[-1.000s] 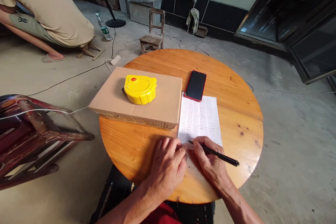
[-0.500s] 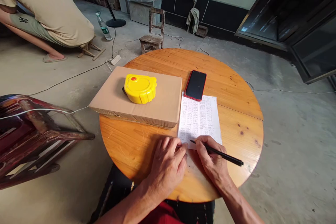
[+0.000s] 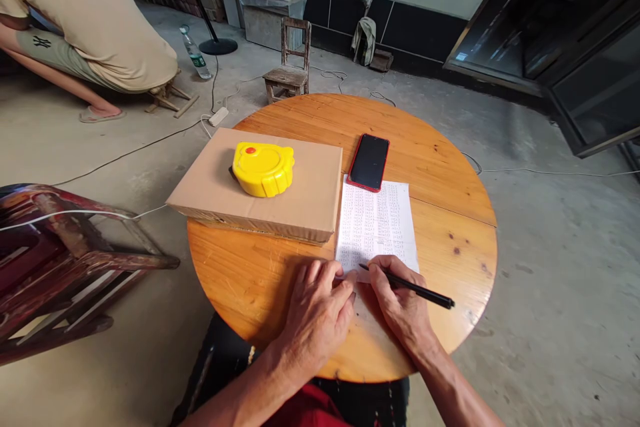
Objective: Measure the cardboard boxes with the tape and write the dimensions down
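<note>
My right hand (image 3: 403,297) is closed around a black pen (image 3: 420,290), its tip at the lower part of a white sheet of paper (image 3: 377,220). Rows of small handwritten figures cover the sheet. Beside it my left hand (image 3: 320,310) rests on the round wooden table (image 3: 450,213), fingers loosely bent and lying on the surface, the fingertips touching the lower left corner of the paper. A phone with a red case (image 3: 369,161) lies over the top edge of the sheet.
Left of the paper lies a flat cardboard box (image 3: 200,197) with a yellow tape-measure-like case (image 3: 263,170) on it. A small wooden chair (image 3: 287,73) stands behind the table, a reddish wooden chair (image 3: 75,260) at left. Another person (image 3: 95,20) sits low, back left. Cables cross the floor.
The view has shifted slightly, so everything sits a little further left. The pen's rear end has swung a little; both hands stay in nearly the same place.
</note>
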A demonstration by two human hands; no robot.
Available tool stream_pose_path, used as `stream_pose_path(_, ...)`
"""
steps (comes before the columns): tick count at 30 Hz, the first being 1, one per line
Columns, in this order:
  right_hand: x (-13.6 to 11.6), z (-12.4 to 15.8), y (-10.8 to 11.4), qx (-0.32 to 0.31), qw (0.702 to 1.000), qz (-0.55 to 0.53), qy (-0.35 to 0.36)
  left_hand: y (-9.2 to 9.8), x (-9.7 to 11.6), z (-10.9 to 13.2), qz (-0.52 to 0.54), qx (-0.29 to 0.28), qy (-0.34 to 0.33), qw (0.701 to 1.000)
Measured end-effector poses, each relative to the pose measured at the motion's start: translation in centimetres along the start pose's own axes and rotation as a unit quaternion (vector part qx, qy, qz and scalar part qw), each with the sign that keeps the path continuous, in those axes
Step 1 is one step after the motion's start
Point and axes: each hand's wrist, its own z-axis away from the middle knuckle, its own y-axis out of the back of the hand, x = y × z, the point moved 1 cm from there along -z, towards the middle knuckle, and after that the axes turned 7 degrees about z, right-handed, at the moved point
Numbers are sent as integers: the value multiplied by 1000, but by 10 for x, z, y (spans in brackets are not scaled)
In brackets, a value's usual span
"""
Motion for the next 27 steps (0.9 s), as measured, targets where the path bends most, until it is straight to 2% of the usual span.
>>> stream_pose_path(22, 2, 1, -3, -22, 1000, -3, -1, 2, 0, 0, 8, -2, 11, 1000)
stream_pose_path(27, -1, -1, -4, -12, 1000, 11, 20, 2, 0, 0, 11, -3, 9, 1000)
